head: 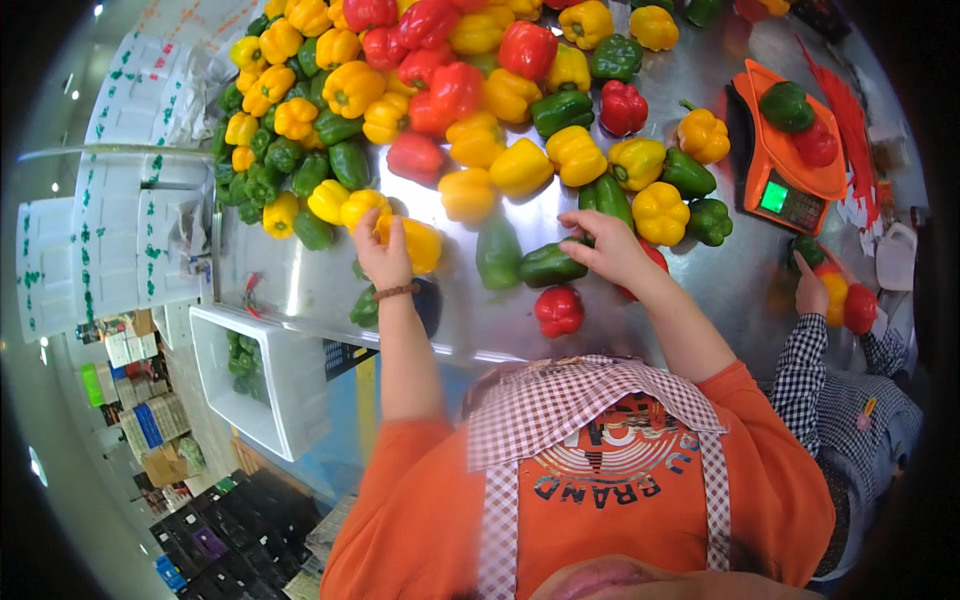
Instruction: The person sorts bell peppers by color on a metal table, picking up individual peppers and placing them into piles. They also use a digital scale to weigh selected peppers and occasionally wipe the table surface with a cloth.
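Observation:
My left hand (384, 253), with a brown beaded bracelet at the wrist, lies over the left end of a yellow bell pepper (421, 246); whether it grips the pepper is not clear. My right hand (600, 244) is spread, fingers and thumb apart, at the right end of a dark green bell pepper (551, 265). Another green pepper (499, 255) lies just left of that one, and a red pepper (559, 311) sits below. Beyond both hands, yellow, red and green peppers (521, 166) cover much of the metal table (457, 315), heaped at the upper left.
An orange scale (806, 176) holding a green and a red pepper stands at the right. Beside it, a co-worker's hands (811, 291) hold several peppers. A white bin (300, 390) with green peppers inside stands below the table's left edge. White foam boxes (49, 262) are stacked farther left.

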The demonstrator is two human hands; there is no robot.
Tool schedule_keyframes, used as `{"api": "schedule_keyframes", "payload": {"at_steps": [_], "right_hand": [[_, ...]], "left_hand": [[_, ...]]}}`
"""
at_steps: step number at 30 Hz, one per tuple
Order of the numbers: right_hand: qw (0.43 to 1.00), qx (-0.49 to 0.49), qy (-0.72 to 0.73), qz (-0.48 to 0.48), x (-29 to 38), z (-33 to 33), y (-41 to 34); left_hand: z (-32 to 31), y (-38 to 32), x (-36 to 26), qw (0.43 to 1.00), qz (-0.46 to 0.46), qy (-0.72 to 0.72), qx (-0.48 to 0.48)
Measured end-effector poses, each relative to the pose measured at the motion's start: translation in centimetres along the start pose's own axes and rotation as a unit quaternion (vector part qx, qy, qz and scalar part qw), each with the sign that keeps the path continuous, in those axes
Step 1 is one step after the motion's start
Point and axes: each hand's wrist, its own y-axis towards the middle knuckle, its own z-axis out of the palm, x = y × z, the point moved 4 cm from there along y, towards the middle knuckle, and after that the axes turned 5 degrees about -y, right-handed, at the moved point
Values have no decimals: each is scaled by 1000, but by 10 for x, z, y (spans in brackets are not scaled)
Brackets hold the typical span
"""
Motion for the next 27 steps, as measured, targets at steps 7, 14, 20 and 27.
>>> {"api": "schedule_keyframes", "payload": {"at_steps": [7,14,20,27], "right_hand": [[995,-8,-88,-50,-3,16,-30],[993,-12,-100,-64,-2,19,-28],[990,-21,-109,-83,-3,18,-28],[993,-14,-88,-72,-1,15,-35]], "left_hand": [[-6,-4,0,988,79,129,23],[78,-35,-35,906,247,260,225],[118,-16,-33,864,234,354,270],[115,0,-39,887,229,288,280]]}}
